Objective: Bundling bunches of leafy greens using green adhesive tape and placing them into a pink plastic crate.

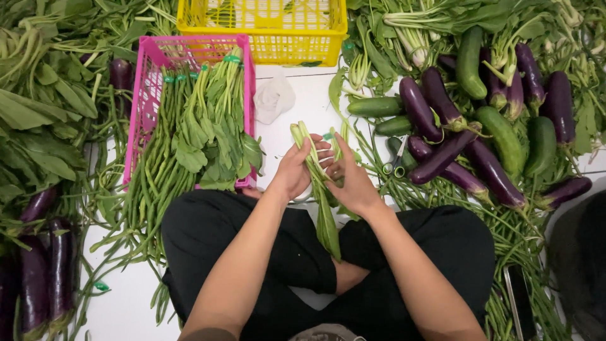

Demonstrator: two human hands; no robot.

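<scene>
Eggplants (442, 148) right, pink basket (146, 82) left, hands (325, 173) between.

Looks like a produce sorting spot, maybe a market stall's back area, worked right on a white tiled floor (303, 107). Heaps of eggplants (442, 136), cucumbers (505, 136) and leafy greens (44, 120) everywhere, plus pink (146, 95) and yellow plastic crates (262, 41).

Pink basket (140, 95), yellow basket (265, 47), eggplants (445, 155), cucumbers (505, 136) around.

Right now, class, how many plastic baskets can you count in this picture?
2. The yellow basket sits at the top centre; the pink basket, holding bundled greens, lies just below it to the left. Others may be hidden beyond the frame.
</scene>
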